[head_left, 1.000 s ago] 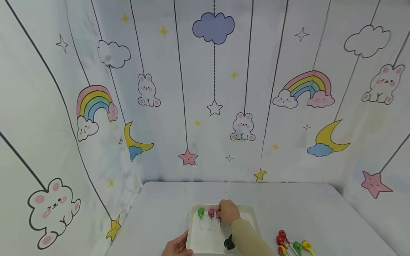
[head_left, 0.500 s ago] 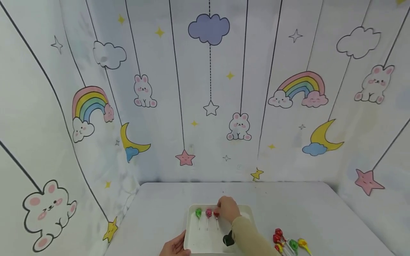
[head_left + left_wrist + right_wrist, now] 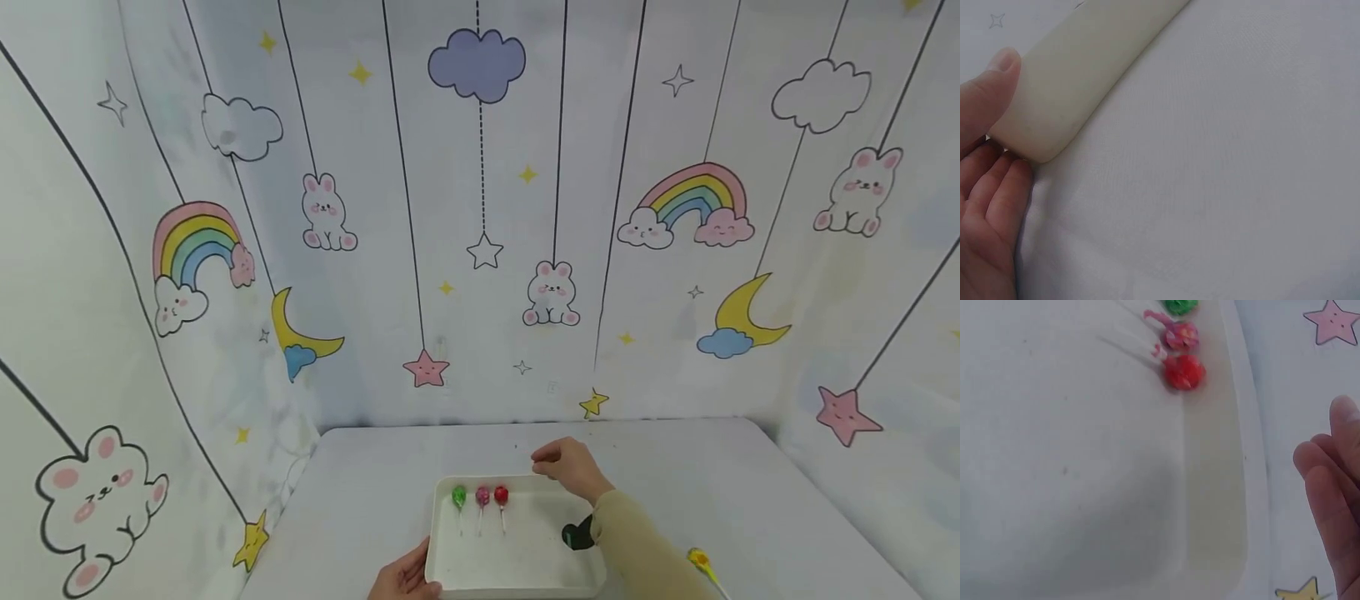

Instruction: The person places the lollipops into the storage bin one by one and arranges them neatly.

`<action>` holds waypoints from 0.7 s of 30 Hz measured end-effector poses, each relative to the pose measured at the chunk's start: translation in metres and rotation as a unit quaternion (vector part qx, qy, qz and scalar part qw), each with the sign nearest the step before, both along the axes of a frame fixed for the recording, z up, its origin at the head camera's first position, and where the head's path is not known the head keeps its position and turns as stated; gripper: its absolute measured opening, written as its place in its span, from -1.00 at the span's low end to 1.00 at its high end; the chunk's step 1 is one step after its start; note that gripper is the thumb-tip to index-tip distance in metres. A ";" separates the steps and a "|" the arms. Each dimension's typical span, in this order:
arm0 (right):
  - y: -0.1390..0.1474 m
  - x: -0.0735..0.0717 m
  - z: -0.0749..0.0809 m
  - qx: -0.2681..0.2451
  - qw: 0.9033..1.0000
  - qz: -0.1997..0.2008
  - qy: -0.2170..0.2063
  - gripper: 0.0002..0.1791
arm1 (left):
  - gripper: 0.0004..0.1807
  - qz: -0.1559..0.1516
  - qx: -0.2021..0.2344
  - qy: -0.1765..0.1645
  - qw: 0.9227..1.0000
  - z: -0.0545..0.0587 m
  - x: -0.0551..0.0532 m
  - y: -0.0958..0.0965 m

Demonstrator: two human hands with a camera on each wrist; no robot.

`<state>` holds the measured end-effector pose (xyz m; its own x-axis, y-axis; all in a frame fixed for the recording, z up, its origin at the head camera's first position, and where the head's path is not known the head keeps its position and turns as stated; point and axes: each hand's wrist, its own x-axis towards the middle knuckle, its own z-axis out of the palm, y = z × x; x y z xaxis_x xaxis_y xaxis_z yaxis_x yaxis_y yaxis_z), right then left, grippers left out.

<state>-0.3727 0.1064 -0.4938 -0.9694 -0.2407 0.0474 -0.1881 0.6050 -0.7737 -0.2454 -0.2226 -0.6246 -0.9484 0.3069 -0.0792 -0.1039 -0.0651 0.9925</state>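
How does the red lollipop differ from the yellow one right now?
The red lollipop lies in the tray; the yellow lollipop lies outside it on the table. In the head view, the red one's stick points nearly straight down, while the yellow one's slants rightward. Both have their heads at the far end.

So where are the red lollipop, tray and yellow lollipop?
Red lollipop [image 3: 1185,373], right wrist view: its round top.
Tray [image 3: 517,558], head view: its bare floor.
Yellow lollipop [image 3: 698,558], head view: its round top.

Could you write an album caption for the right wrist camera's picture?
A green lollipop, a pink one and a red one lie in a white tray, a right hand beyond its rim.
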 end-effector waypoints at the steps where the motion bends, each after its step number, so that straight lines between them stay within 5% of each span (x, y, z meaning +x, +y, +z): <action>1: 0.008 -0.001 0.001 -0.002 1.000 -0.003 0.002 -0.84 | -0.05 0.000 0.002 -0.001 1.000 -0.001 0.000 -0.001; 9: 0.090 0.002 0.008 -0.008 0.999 -0.033 0.004 -0.73 | -0.04 0.003 -0.018 0.008 1.000 0.001 0.002 -0.001; 21: 0.210 0.040 -0.017 0.032 0.994 -0.099 -0.034 -0.54 | -0.02 0.003 -0.043 0.009 0.999 0.009 0.006 0.002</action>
